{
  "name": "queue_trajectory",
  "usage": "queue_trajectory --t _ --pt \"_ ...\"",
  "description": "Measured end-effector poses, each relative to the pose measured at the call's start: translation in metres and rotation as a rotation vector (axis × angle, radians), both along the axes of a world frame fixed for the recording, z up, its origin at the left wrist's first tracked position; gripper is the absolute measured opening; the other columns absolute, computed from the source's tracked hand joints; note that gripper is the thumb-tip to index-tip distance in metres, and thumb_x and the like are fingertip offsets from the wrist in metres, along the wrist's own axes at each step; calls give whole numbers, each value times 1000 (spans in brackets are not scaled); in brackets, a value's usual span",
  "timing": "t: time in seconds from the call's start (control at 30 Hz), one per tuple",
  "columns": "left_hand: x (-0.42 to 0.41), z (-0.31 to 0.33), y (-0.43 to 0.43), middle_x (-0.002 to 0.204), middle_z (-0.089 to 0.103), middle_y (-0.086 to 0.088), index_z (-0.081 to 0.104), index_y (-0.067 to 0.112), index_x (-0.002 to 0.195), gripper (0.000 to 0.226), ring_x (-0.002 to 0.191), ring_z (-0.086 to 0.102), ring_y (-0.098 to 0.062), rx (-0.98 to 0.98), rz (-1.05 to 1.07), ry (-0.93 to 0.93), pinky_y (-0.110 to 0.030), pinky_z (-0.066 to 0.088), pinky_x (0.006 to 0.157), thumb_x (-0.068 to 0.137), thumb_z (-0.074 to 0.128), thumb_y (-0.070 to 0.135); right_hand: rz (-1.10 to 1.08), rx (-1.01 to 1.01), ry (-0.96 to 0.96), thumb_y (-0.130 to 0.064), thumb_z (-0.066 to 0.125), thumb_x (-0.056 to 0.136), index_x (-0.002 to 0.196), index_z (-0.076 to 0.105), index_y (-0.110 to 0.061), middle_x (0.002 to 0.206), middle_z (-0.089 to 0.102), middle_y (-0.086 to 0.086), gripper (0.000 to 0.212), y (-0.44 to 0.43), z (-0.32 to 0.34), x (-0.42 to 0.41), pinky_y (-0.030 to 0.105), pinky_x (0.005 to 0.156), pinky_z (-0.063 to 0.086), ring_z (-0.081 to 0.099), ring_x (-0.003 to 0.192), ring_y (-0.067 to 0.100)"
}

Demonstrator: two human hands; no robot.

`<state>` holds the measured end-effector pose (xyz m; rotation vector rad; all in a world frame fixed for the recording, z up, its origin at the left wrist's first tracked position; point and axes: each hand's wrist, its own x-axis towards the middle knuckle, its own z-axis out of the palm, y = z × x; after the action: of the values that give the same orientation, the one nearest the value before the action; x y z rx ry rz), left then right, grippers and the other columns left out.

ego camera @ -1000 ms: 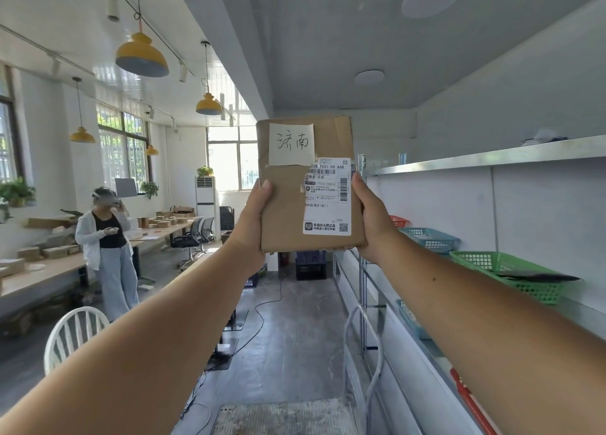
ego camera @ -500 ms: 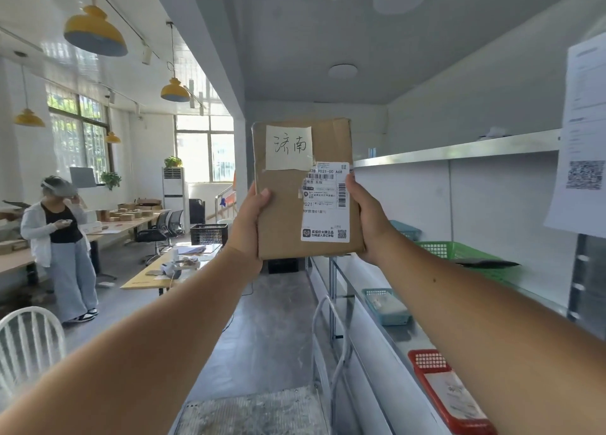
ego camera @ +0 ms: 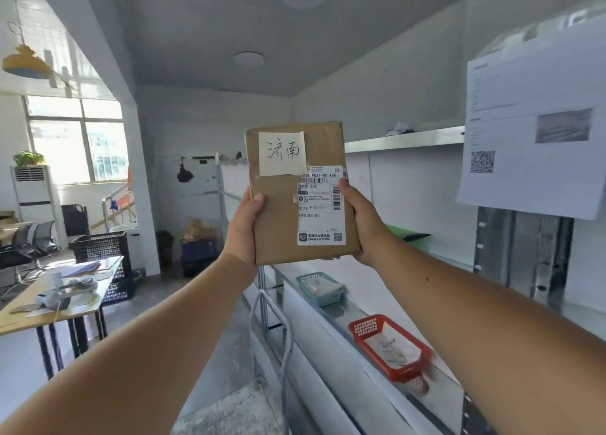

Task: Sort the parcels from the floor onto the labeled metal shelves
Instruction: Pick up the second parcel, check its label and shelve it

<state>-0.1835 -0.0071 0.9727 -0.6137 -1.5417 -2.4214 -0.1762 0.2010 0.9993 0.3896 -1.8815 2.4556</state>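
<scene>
Up at eye level, both hands hold one flat brown parcel (ego camera: 278, 218) upright, well clear of any shelf. The left hand (ego camera: 244, 228) wraps the lower left edge with its thumb on the front, and the right hand (ego camera: 360, 218) grips the right edge the same way. So this one's off the floor but not placed yet. I'd say it's the read-the-label-and-pick-a-spot stage.

Along the right run the metal shelves (ego camera: 403, 139). The red basket (ego camera: 398, 374) nearby and the blue basket (ego camera: 306, 275) farther back each have something pale inside, can't tell what. No floor pile in view, so no idea how many are left.

Writing: the handwritten sticky note (ego camera: 282, 152) says 济南. The printed shipping label (ego camera: 323, 205) just below it shows "P021-00 A68" and "P021", plus barcodes and QR codes. The big sheet (ego camera: 531, 123) hanging at right has a QR code too, but its text is too blurry.
</scene>
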Motion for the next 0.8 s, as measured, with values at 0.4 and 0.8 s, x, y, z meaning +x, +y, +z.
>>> queue_trajectory --t 0.4,0.8 --pt "5 -18 96 133 76 -15 63 23 146 63 102 78 -31 31 -321 -18 -49 68 82 87 65 45 -295 -111 -85 -60 54 101 112 78 -29 108 84 7 41 81 -22 79 54 92 55 82 90 31" --pt "86 -23 239 142 70 -19 61 18 149 59 128 66 -44 -25 -555 5 -71 48 112 94 67 39 -571 -184 61 -46 58 103 127 72 -19 117 81 12 39 198 -26 204 47 88 61 80 97 30"
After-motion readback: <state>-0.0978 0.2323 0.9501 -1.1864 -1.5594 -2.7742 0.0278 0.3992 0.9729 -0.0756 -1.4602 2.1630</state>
